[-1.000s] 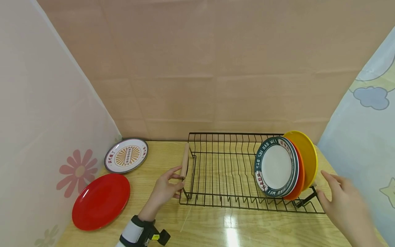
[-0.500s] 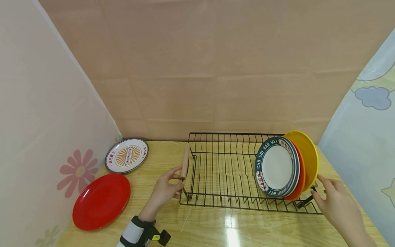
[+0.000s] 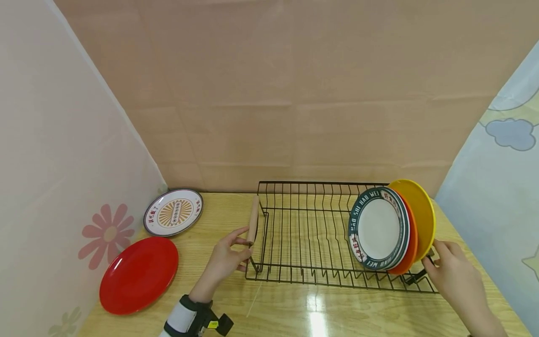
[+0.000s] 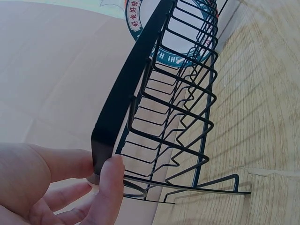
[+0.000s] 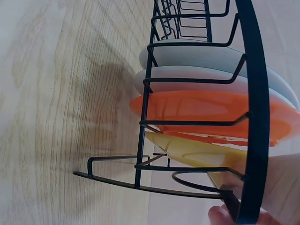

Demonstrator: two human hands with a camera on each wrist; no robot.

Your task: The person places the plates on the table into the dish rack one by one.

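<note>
A black wire dish rack stands on the wooden table. My left hand pinches the lower end of its wooden left handle; in the left wrist view the thumb and fingers close on the black bar. My right hand grips the rack's right end, its fingertips against the frame. At that end stand a green-rimmed white plate, an orange plate and a yellow plate, all upright.
A red plate and a patterned plate lie flat on the table to the left of the rack. Cloth screens close in on the left, back and right sides.
My right hand has moved in from the right and closed on the rack's right end. The left hand, rack and plates have stayed put.
</note>
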